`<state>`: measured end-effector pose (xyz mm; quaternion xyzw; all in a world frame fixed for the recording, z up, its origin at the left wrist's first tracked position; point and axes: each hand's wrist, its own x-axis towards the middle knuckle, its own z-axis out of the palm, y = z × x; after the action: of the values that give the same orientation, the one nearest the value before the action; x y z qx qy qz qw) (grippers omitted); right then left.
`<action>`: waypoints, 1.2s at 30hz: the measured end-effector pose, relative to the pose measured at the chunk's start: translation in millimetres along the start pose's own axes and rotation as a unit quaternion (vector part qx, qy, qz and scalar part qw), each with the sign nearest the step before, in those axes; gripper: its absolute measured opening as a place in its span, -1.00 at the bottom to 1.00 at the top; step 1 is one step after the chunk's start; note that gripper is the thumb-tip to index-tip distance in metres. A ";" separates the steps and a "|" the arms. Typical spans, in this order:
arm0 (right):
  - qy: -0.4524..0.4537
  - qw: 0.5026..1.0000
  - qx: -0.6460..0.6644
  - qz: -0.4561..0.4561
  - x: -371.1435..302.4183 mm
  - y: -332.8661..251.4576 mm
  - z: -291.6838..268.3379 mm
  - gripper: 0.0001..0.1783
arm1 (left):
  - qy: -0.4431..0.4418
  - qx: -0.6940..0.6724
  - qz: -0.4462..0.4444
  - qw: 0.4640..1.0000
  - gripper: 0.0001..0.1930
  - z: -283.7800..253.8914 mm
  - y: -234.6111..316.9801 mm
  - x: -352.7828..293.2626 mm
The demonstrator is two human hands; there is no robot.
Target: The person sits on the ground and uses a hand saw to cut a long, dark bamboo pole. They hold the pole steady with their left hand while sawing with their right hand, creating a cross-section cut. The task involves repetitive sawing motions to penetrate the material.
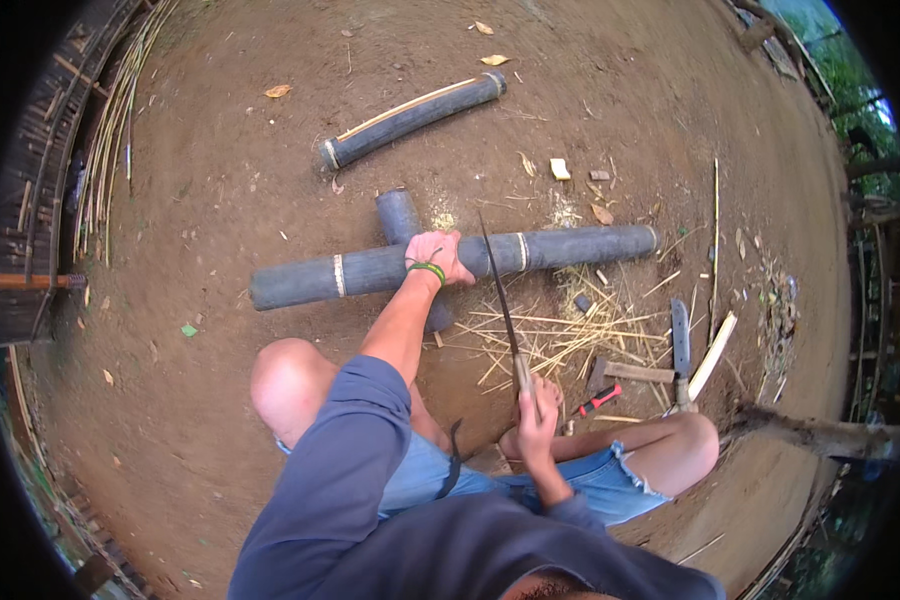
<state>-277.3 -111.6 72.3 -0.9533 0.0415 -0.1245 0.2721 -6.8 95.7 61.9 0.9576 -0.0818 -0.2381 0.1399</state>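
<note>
A long dark bamboo pole (590,244) with pale rings at its joints lies across the ground in front of me. My left hand (438,254), with a green band at the wrist, presses down on its middle, fingers curled over it. Under the pole, crosswise, is a shorter bamboo piece (397,215). In my right hand (538,412) is a saw (504,305), gripped by its pale handle. Its long thin blade shows nearly edge-on and points away from me, the tip over the pole just right of my left hand. I cannot tell whether the blade touches the pole.
Thin bamboo strips (580,335) lie scattered on the right, beside a hatchet (635,372), a red-and-black hand tool (600,399) and a machete (681,340). A bamboo section (420,118) with a pale split lies farther off. Long sticks (120,120) lean at the far left.
</note>
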 end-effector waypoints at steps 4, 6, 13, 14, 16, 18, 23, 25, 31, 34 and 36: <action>-0.051 0.945 0.250 0.203 54.3 -29.4 29.9 -0.55 | 0.020 0.008 0.004 1.000 -0.16 10.8 2.2 0.3; -0.024 0.931 0.321 0.172 99.8 -8.5 63.9 -0.50 | 0.017 -0.004 0.016 1.000 -0.17 -1.8 11.2 12.1; 0.059 0.994 0.084 0.023 -8.0 25.6 1.5 -0.59 | 0.026 -0.015 0.006 1.000 -0.15 6.9 2.7 14.2; 0.020 0.994 0.062 0.092 -0.1 12.9 4.6 -0.58 | 0.038 -0.011 0.007 0.999 -0.14 14.8 1.4 12.1; -0.035 0.964 0.191 0.180 57.9 0.3 41.3 -0.54 | 0.029 -0.007 0.008 1.000 -0.10 21.0 3.1 11.8; -0.047 0.913 0.350 0.204 121.5 -0.6 69.8 -0.52 | 0.011 -0.006 0.018 1.000 -0.07 8.3 10.7 17.2; -0.068 0.898 0.373 0.225 132.7 -18.3 66.4 -0.53 | -0.015 0.009 0.007 1.000 -0.07 -9.2 -1.6 15.7; -0.085 0.897 0.367 0.231 89.9 -26.7 41.1 -0.54 | 0.000 0.009 -0.002 1.000 -0.12 -6.2 -10.4 5.3; -0.074 0.928 0.296 0.215 49.3 -46.3 21.3 -0.49 | 0.055 0.025 0.012 0.998 -0.16 7.9 -20.3 -9.0; -0.053 0.897 0.375 0.227 102.5 -30.7 69.5 -0.47 | 0.037 0.022 0.005 0.999 -0.16 2.5 -11.0 -5.3; -0.053 0.907 0.351 0.227 105.6 -29.3 66.7 -0.48 | 0.011 0.019 -0.003 1.000 -0.17 -3.0 -7.3 0.5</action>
<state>-157.6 -68.3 55.8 -0.7659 0.1960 -0.0155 0.6122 -4.2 103.2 62.0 0.9628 -0.0820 -0.2267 0.1218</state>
